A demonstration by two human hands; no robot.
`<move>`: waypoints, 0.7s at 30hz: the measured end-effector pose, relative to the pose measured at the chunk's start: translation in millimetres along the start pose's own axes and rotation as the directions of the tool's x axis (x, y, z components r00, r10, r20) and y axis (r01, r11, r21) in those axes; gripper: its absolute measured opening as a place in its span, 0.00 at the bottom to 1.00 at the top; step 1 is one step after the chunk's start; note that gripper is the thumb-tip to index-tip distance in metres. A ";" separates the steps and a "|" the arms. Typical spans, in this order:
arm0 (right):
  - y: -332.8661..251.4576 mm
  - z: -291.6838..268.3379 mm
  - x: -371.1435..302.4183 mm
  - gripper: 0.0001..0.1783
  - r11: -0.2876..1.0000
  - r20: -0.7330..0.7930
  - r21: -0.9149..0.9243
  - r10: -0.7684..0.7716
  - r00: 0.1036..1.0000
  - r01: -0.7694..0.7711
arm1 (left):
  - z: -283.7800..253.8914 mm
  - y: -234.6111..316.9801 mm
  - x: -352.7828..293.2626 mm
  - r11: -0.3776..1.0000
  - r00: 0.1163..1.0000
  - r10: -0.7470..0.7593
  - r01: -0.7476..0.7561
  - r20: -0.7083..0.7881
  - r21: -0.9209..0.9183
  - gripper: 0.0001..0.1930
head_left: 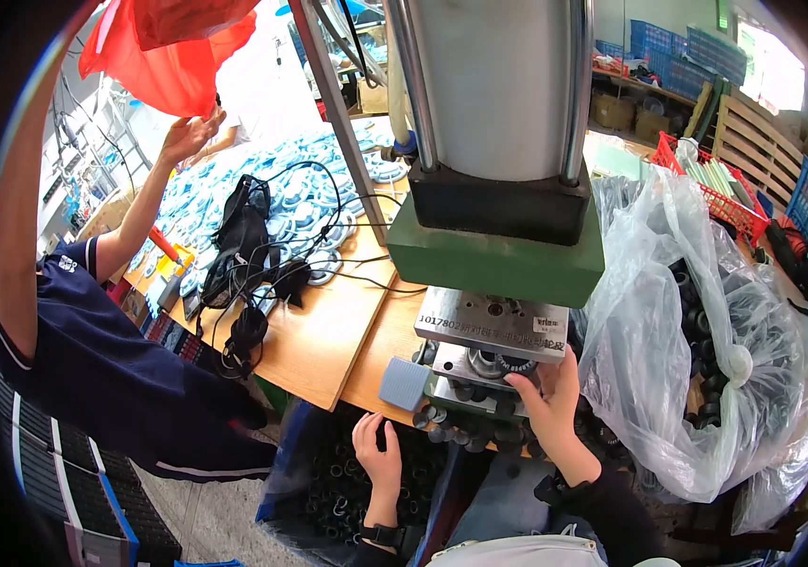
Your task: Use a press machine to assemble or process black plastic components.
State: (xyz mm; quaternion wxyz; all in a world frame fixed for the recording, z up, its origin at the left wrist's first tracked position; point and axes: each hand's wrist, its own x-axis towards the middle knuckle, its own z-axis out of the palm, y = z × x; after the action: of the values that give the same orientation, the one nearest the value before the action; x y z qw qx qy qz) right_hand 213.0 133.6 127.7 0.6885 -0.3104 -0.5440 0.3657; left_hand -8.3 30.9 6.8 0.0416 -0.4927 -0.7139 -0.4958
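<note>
My right hand (555, 416) is at the press, thumb and fingers pinched at a black ring (517, 365) on the lower metal die (453, 364). Part of its grip is hidden by the hand itself. Just above hangs the upper metal die (489, 323), fixed beneath the green block (493, 260) of the press. My left hand (380, 458) holds nothing; its fingers are curved and apart over a blue bin (281, 491) of black rings (342, 491). Several small black round parts (451, 427) lie along the table's front edge, near a grey-blue square block (404, 383).
To the right stands a clear plastic bag (649, 321) with black parts, near a red basket (734, 203). Left on the wooden table (314, 345) lie tangled black cables (248, 283) and many light-blue rings (300, 170). A co-worker (130, 369) at the left lifts a red bag (172, 66).
</note>
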 end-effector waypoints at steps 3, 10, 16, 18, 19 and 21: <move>-9.9 -1.8 0.2 0.25 0.938 0.120 -0.326 0.161 0.980 -0.114 | -3.4 7.9 9.2 0.999 0.998 0.047 -0.047 -0.037 -0.003 0.08; -9.8 16.7 8.4 0.21 0.795 0.150 -0.599 -0.005 0.989 0.095 | 0.4 8.4 23.0 0.995 0.995 0.095 -0.096 -0.043 -0.021 0.09; -18.0 3.2 16.7 0.23 0.709 0.231 -0.694 0.056 0.971 0.124 | 18.2 29.4 44.7 0.949 0.945 0.301 -0.310 0.125 0.053 0.17; -14.8 -3.4 12.7 0.28 0.640 0.252 -0.752 0.055 0.966 0.160 | 38.4 32.0 50.6 0.903 0.894 0.301 -0.379 0.333 0.202 0.19; -16.3 -6.1 4.3 0.34 0.649 0.253 -0.732 -0.022 0.967 0.206 | 46.8 19.6 47.6 0.949 0.872 0.151 -0.260 0.466 0.179 0.20; -46.5 -25.1 -4.6 0.37 0.740 0.329 -0.620 -0.059 0.942 0.263 | 54.9 11.0 47.6 0.954 0.863 0.226 -0.290 0.452 0.077 0.20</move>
State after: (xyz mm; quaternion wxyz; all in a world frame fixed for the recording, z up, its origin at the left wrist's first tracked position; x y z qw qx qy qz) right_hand 244.6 103.9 158.2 0.4785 -0.4263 -0.7564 0.1314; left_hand -0.9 103.8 12.5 -0.0188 -0.6784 -0.6659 -0.3100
